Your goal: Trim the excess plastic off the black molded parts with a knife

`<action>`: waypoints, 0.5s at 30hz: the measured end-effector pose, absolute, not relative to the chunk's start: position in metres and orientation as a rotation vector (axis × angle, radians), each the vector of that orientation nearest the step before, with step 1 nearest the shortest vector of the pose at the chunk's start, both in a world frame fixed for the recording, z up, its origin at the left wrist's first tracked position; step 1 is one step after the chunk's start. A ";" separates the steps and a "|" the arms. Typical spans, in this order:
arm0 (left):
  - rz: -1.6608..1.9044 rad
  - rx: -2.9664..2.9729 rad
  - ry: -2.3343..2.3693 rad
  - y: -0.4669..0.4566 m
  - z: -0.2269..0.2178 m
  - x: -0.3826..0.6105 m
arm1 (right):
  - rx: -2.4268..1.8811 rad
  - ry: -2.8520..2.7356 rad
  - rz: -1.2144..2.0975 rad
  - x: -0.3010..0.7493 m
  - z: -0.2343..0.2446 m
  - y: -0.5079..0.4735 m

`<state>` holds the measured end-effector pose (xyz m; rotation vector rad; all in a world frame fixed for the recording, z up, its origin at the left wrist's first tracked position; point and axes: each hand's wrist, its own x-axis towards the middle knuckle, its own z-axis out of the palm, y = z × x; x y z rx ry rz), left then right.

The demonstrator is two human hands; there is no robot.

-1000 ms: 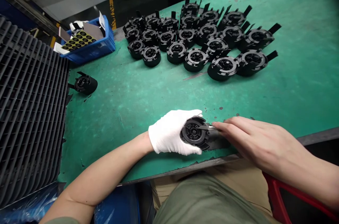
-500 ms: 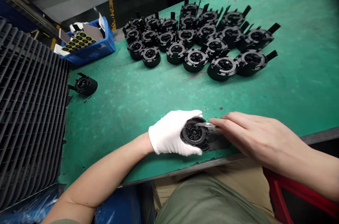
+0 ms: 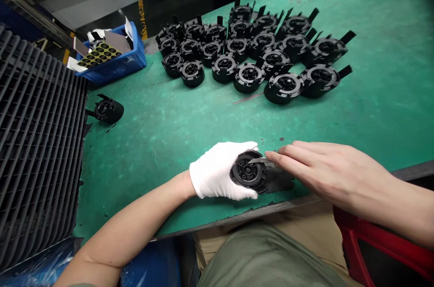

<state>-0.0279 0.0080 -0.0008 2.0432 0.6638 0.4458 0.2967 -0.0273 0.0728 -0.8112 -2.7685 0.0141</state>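
One dark slatted stack is standing at the far left, beside the green surface. Near it, a lone black housing is resting, and behind that a blue bin is holding a yellow sheet with dark round spots. Further right, many black housings are standing close together. In front of them, the white-gloved left hand is curving its grip part-closed around a round black part near the surface's front edge. The bare right hand is pinching its grip closed on a slim metal tool, which is reaching over that part's face; whether its tip is touching, I cannot tell.
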 end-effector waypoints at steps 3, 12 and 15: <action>0.427 2.026 0.656 0.009 0.003 -0.028 | -0.809 -2.778 0.131 0.302 0.073 -0.020; 0.461 2.008 0.643 0.009 0.009 -0.028 | -0.667 -2.821 0.056 0.307 0.080 -0.006; 0.470 2.017 0.646 0.008 0.007 -0.029 | -0.646 -2.828 0.049 0.308 0.081 -0.002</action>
